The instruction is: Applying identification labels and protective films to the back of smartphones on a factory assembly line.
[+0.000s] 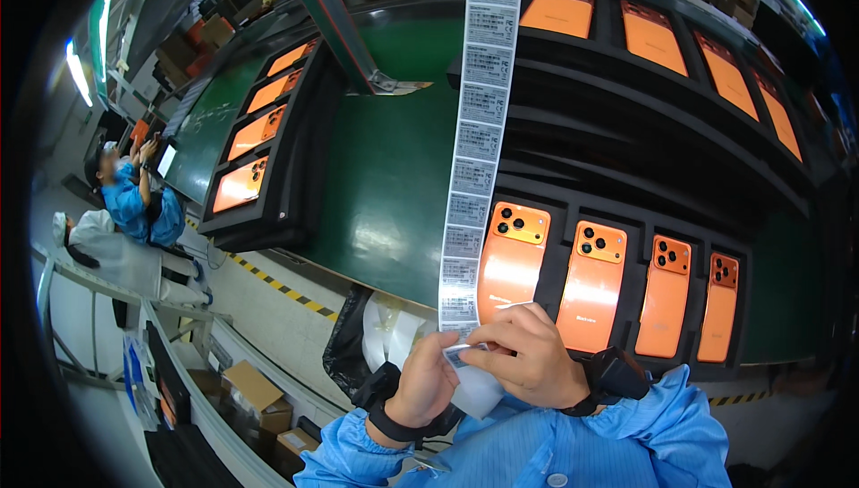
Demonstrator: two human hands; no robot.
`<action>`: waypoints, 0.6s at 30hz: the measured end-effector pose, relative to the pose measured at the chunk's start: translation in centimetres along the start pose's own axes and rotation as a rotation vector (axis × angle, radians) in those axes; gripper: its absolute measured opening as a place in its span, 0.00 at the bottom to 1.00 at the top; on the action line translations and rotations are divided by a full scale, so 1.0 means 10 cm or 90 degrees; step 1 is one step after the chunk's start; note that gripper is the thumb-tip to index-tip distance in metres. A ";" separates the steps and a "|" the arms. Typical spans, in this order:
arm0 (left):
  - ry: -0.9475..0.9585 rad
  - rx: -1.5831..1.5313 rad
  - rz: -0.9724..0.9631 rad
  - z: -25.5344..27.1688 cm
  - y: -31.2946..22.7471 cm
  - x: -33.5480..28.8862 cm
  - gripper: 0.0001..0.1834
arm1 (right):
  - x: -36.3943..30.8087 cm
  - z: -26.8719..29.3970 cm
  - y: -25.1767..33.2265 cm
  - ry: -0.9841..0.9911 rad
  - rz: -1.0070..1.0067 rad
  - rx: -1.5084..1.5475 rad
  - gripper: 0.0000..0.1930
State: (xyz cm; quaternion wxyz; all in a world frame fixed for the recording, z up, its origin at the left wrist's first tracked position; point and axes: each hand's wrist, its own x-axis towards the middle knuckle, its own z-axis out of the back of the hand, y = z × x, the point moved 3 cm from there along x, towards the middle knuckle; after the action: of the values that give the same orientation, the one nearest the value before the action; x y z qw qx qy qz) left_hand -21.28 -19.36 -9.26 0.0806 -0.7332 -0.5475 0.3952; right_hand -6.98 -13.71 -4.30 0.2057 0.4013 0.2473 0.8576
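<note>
A long strip of printed white labels (480, 130) runs from the top of the view down to my hands. My left hand (422, 385) is closed on the strip near its lower end. My right hand (528, 358) is closed too, its fingertips pinching a label at the bottom of the strip. Below the fingers hangs whitish backing paper (479, 394). Just beyond my right hand, an orange phone (512, 260) lies back-up in a black foam tray (555, 296), partly covered by the strip. Beside it, another orange phone (592, 287) lies in the same row.
More orange phones (658, 41) lie in a black tray at the far right. Another phone tray (268, 193) stands at the left on the green table (385, 166). A metal post (331, 18) rises from the table. Two people (134, 193) are at the far left; cardboard boxes (255, 385) stand lower left.
</note>
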 end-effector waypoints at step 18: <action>-0.143 0.229 -0.154 0.05 -0.04 0.08 0.18 | 0.00 -0.04 0.05 -0.022 0.060 -0.180 0.09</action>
State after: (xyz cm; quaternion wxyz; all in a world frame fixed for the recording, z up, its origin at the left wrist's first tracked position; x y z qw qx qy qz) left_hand -21.86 -18.72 -9.75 0.1948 -0.5878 -0.5576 0.5528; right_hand -7.38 -14.23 -4.18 0.2242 0.3939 0.1012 0.8856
